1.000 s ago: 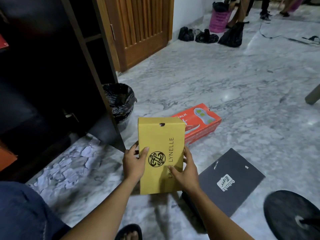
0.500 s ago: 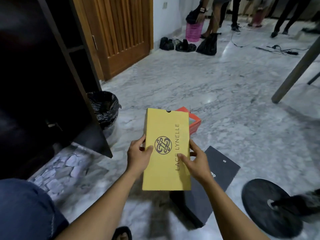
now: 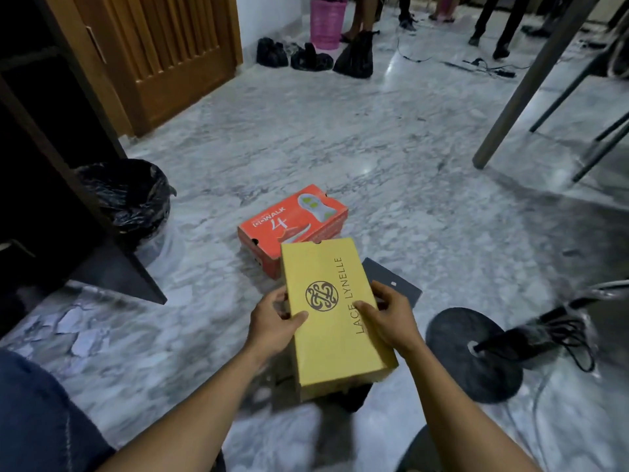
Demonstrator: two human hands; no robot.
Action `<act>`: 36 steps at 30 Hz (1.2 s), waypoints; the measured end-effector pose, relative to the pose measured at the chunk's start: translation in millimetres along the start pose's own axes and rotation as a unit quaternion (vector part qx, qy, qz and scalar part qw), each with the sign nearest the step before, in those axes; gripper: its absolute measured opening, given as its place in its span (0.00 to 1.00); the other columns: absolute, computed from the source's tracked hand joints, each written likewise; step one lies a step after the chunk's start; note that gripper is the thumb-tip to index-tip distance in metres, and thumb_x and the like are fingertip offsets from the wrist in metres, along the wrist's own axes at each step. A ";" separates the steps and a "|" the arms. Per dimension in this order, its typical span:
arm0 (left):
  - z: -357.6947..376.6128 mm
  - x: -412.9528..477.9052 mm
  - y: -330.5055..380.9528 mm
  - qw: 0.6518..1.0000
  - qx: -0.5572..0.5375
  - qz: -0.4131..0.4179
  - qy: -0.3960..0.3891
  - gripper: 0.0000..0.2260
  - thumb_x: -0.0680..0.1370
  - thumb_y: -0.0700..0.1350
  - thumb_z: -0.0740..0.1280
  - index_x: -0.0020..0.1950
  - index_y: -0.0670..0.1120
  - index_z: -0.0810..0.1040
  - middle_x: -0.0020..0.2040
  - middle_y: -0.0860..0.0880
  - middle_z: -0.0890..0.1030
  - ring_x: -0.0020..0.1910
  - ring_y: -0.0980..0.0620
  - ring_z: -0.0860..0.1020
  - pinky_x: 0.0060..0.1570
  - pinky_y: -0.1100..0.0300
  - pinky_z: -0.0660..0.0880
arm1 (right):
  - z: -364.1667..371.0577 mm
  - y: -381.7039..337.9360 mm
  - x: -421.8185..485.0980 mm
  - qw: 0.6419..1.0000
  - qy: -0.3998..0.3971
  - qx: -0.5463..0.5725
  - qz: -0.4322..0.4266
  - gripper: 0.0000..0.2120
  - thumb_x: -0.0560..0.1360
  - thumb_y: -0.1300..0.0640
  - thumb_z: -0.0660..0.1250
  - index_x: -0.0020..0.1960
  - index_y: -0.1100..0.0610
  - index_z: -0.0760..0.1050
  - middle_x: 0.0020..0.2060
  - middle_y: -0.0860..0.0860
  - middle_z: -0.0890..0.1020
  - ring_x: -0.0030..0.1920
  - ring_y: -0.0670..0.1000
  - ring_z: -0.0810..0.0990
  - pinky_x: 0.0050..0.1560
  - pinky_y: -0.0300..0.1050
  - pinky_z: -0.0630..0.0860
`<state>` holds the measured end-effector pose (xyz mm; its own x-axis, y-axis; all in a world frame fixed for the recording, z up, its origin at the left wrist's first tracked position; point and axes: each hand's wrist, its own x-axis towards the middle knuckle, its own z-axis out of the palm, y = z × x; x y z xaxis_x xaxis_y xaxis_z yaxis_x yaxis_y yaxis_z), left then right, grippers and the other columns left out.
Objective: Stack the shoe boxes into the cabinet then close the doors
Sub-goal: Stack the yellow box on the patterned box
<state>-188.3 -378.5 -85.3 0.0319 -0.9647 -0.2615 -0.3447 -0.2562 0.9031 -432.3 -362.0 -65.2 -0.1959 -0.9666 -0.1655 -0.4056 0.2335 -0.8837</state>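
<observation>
A yellow shoe box (image 3: pixel 333 321) marked LACE LYNELLE is held above the floor in front of me. My left hand (image 3: pixel 274 320) grips its left side and my right hand (image 3: pixel 391 315) grips its right side. Behind it on the marble floor lies an orange-red shoe box (image 3: pixel 292 226). A dark grey shoe box (image 3: pixel 391 282) lies under the yellow one, mostly hidden. The dark cabinet (image 3: pixel 51 148) stands open at the left, its interior too dark to see into.
A bin lined with a black bag (image 3: pixel 129 195) stands by the cabinet's open door (image 3: pixel 115 270). A black round fan base (image 3: pixel 473 352) with a cable lies at the right. Table legs (image 3: pixel 524 86) rise at upper right. People's legs, black bags and a pink basket (image 3: pixel 326 22) are far back.
The view has swung right and down, away from the cabinet. The yellow box has tilted with its far end leaning left, and the orange-red box is now fully in sight.
</observation>
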 end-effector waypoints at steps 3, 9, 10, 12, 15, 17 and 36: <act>8.1 -9.1 2.5 1.000 -0.005 -0.016 0.003 0.30 0.68 0.46 0.81 0.64 0.51 0.69 0.57 0.50 0.77 0.53 0.50 0.79 0.53 0.53 0.79 | -6.3 -5.1 3.7 0.998 0.044 -0.029 0.032 0.31 0.72 0.50 0.77 0.71 0.57 0.72 0.60 0.45 0.77 0.54 0.50 0.79 0.50 0.46 0.76; 36.4 -41.5 8.6 0.999 0.034 -0.006 0.004 0.50 0.57 0.52 0.85 0.70 0.53 0.58 0.57 0.51 0.72 0.58 0.49 0.74 0.58 0.52 0.75 | 0.5 -17.1 -9.8 0.964 0.125 -0.233 0.031 0.19 0.76 0.46 0.70 0.65 0.50 0.76 0.67 0.49 0.74 0.68 0.54 0.69 0.62 0.57 0.67; 38.9 -42.9 9.4 0.999 0.037 0.005 0.007 0.54 0.57 0.52 0.85 0.73 0.53 0.56 0.60 0.50 0.70 0.61 0.50 0.72 0.60 0.52 0.74 | 3.9 -17.6 -20.7 0.955 0.147 -0.253 0.042 0.18 0.76 0.46 0.69 0.64 0.49 0.76 0.67 0.49 0.73 0.69 0.53 0.66 0.65 0.58 0.63; 38.7 -37.2 12.8 0.998 0.050 0.032 0.023 0.58 0.58 0.53 0.84 0.78 0.55 0.50 0.67 0.49 0.66 0.67 0.49 0.69 0.65 0.48 0.72 | 13.7 -15.0 -47.5 0.941 0.205 -0.259 0.078 0.19 0.74 0.43 0.70 0.63 0.47 0.75 0.70 0.48 0.70 0.72 0.53 0.61 0.70 0.61 0.55; 24.5 -5.8 23.4 0.992 0.089 0.064 0.056 0.58 0.61 0.53 0.83 0.80 0.54 0.48 0.75 0.46 0.59 0.76 0.45 0.59 0.72 0.44 0.65 | 38.7 -2.8 -88.2 0.940 0.253 -0.195 0.123 0.28 0.73 0.36 0.69 0.68 0.47 0.70 0.77 0.49 0.60 0.79 0.53 0.48 0.74 0.69 0.45; 10.1 24.8 34.0 0.980 0.182 0.076 0.017 0.58 0.62 0.55 0.83 0.81 0.50 0.49 0.79 0.46 0.55 0.78 0.44 0.55 0.74 0.45 0.61 | 57.4 5.6 -107.2 0.948 0.250 -0.169 0.104 0.37 0.71 0.30 0.65 0.73 0.48 0.65 0.80 0.50 0.53 0.80 0.51 0.37 0.74 0.71 0.40; -21.8 -7.7 -1.7 0.979 0.203 0.015 0.028 0.58 0.50 0.71 0.79 0.75 0.57 0.62 0.61 0.48 0.67 0.67 0.44 0.65 0.63 0.49 0.70 | 3.4 35.1 -77.4 0.992 0.073 0.100 0.026 0.64 0.54 0.55 0.88 0.77 0.41 0.51 0.64 0.32 0.74 0.63 0.33 0.73 0.58 0.36 0.75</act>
<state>-167.5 -372.0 -77.5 0.0642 -0.9760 -0.2079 -0.6902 -0.1939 0.6971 -428.3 -279.4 -84.9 -0.3455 -0.9245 -0.1609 -0.2096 0.2432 -0.9471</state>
